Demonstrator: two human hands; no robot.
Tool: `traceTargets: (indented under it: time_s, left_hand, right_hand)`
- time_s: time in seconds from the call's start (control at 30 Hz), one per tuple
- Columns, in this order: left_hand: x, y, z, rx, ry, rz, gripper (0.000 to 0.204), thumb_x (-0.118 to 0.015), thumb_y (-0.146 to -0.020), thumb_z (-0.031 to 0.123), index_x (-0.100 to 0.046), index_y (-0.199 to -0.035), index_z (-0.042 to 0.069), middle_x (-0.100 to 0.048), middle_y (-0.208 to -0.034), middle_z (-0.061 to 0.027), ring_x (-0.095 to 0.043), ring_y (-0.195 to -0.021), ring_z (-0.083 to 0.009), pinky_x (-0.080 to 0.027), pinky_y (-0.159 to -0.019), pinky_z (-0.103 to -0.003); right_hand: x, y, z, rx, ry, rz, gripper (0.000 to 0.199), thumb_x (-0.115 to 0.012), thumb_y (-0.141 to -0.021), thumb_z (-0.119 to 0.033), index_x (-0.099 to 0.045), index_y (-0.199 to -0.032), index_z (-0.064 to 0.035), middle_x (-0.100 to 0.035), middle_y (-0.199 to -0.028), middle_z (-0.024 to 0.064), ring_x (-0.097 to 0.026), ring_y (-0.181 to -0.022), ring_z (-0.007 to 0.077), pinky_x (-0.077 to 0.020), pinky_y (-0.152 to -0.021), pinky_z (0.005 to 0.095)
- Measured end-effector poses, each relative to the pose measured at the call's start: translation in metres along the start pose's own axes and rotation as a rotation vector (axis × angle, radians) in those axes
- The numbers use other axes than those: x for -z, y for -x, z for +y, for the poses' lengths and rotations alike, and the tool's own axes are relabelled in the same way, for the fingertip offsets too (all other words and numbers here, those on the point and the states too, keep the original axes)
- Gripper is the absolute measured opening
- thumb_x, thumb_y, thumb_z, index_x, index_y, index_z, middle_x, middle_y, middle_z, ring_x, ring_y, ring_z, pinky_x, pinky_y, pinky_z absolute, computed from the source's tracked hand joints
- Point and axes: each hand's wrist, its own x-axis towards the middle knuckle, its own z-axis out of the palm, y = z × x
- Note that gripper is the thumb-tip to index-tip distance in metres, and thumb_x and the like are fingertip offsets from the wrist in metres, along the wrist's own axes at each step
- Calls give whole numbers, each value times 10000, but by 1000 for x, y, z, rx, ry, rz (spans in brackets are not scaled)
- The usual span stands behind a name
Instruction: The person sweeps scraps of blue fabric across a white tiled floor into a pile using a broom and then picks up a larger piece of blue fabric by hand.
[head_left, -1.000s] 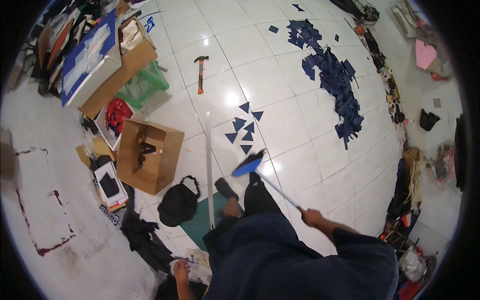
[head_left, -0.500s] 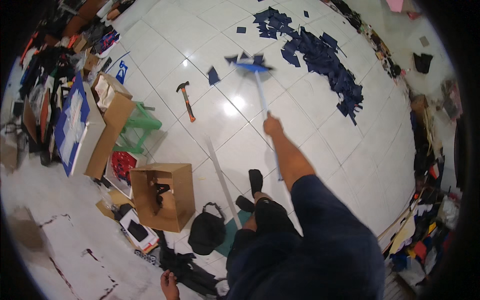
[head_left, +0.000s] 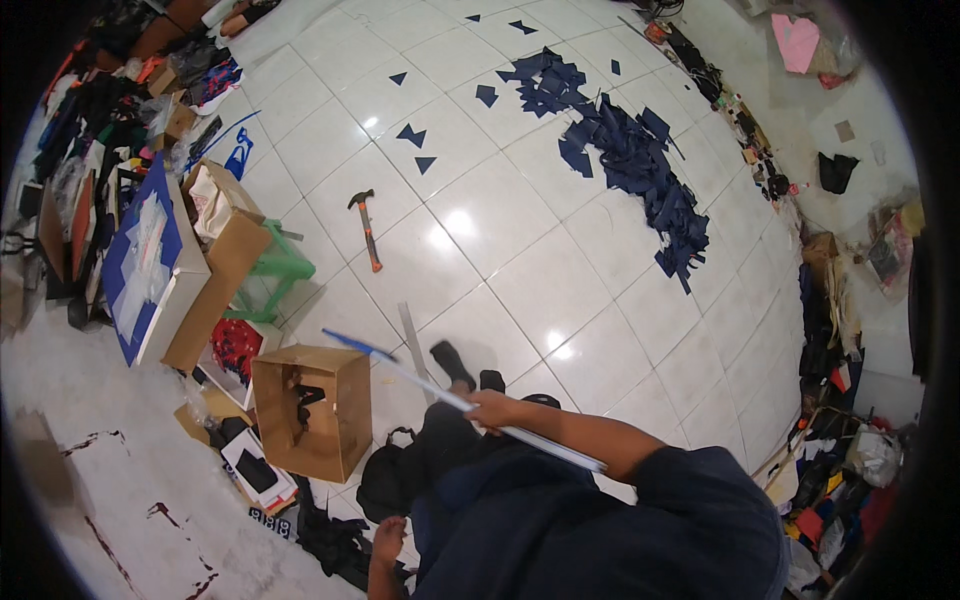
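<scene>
- Right hand clamped on the broom partway along its handle, probably for balance; shaft slants across the front of the legs.
- Broom's blue head shows edge-on at the cardboard box's far edge. Bristles not visible; can't tell if it touches the box.
- Left hand low beside the shirt, fingers look curled; can't tell if apart or together, or holding anything. Likely just kept clear of the shaft.
- Dark cloth pile slants toward the floor's right edge, probably heaped to keep scraps together. Loose triangles lie left of it.
- Hammer flat toward the floor's left edge, apart from both hands.
- Metal strip's near end hidden; black bag partly covered by clothing.
</scene>
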Motion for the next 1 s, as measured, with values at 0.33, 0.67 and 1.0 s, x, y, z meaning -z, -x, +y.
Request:
traceTargets:
  time_s: [0.33,0.67,1.0]
  left_hand:
    - [40,-49,186,-176,417,232,277,-551,-853,224,-517,-1042,24,-481,-727,25,-441,-605,-59,-349,-505,-188]
    - [34,-48,165,455,239,230,290,-510,-847,290,-552,-997,45,-557,-791,-44,-525,-638,-138,-409,-526,-278]
    - [-13,-75,358,-58,542,283,289,-562,-852,248,-515,-1030,26,-542,-775,-21,-514,-677,-95,-390,-567,-213]
  right_hand:
    - [277,-125,-84,-84,1111,374,346,-554,-687,-173,-567,-978,13,-615,-789,175,-601,-729,303,-485,-668,402]
    - [266,-80,-199,-246,136,323,527,-522,-789,-131,-376,-1288,-46,-519,-583,93,-486,-400,171,-410,-356,301]
    - [521,-233,-336,-195,1228,630,212,-530,-715,-118,-597,-801,64,-627,-798,208,-637,-717,322,-509,-652,417]
